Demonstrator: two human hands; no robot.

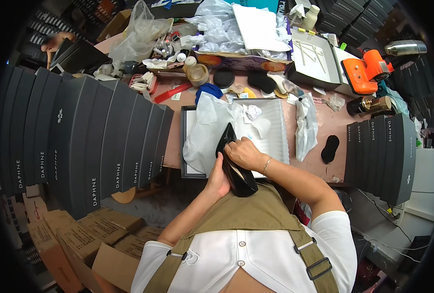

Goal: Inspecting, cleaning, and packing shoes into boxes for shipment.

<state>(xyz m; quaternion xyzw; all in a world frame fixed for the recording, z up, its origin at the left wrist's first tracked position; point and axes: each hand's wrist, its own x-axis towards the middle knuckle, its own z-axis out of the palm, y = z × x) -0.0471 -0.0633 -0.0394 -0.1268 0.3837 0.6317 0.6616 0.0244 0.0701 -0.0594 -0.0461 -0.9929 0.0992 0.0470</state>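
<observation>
A glossy black pointed shoe [242, 181] is tilted over my lap, its toe aimed up and away. Gripping it from the left side is my left hand [218, 179], thumb along the edge of the upper. My right hand [244, 154] is closed at the shoe's opening near the toe; its fingertips are hidden, so what they pinch does not show. Just beyond lies an open grey shoebox [183, 132] lined with white tissue paper [208, 132]. Inside the box rest a crumpled paper ball [252, 112] and a curved white piece [261, 128].
Tall stacks of dark grey shoeboxes [82, 141] flank me on the left, with more boxes [380, 156] on the right. Across the pink table [319, 171] are a black pad [330, 149], white wrapping [305, 127], an orange tool [368, 73] and a paper-filled carton [243, 62]. Cardboard cartons [95, 229] sit lower left.
</observation>
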